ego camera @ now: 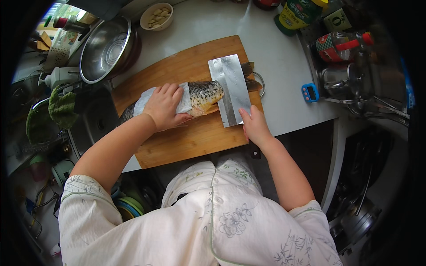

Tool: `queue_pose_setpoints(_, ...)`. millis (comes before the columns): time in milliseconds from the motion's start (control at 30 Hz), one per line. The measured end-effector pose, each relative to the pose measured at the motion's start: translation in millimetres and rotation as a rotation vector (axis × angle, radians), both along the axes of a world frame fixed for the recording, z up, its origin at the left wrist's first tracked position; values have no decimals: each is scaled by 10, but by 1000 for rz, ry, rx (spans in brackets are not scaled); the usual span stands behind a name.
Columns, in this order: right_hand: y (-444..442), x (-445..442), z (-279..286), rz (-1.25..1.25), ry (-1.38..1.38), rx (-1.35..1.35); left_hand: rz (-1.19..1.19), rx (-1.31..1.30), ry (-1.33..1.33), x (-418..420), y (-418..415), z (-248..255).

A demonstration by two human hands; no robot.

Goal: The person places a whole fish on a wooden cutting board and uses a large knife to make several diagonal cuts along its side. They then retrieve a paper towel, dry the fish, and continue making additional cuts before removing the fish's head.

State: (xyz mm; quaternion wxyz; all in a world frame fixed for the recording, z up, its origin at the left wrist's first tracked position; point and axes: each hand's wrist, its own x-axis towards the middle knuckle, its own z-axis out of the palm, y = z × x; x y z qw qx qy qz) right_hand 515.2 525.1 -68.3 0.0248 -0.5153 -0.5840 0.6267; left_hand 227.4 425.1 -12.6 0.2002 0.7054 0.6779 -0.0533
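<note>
A dark-scaled fish (204, 94) lies across a wooden cutting board (186, 146). A white paper towel (143, 99) is wrapped over its middle, and my left hand (164, 104) presses on the towel, gripping the fish through it. In my right hand (255, 125) is a broad steel cleaver (229, 89), its dark handle (255, 152) partly covered by the fingers. The blade lies over the fish near the tail (253, 81), which sticks out beyond it. Whether the blade has cut in cannot be seen.
A white bowl of garlic cloves (156, 18) stands behind the board. A steel basin (106, 50) leans by the sink (93, 119) at left. To the right are a blue timer (310, 92), a green-and-yellow bottle (298, 16) and a red-capped bottle (344, 46). The counter edge runs before me.
</note>
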Motion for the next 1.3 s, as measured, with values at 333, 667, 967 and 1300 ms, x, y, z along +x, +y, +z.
queue_pose_setpoints(333, 233, 4, 91, 161, -55, 16, -97, 28, -10, -12, -74, -44)
queue_pose_setpoints(667, 276, 124, 138, 281, -133, -65, -62, 60, 49, -21, -71, -14)
queue_pose_setpoints(967, 392, -126, 160, 304, -196, 71, 32, 55, 42, -49, -101, -57)
queue_pose_setpoints(1300, 528, 389, 421, 279, -98, 688, 21, 50, 64, -12, -117, 43)
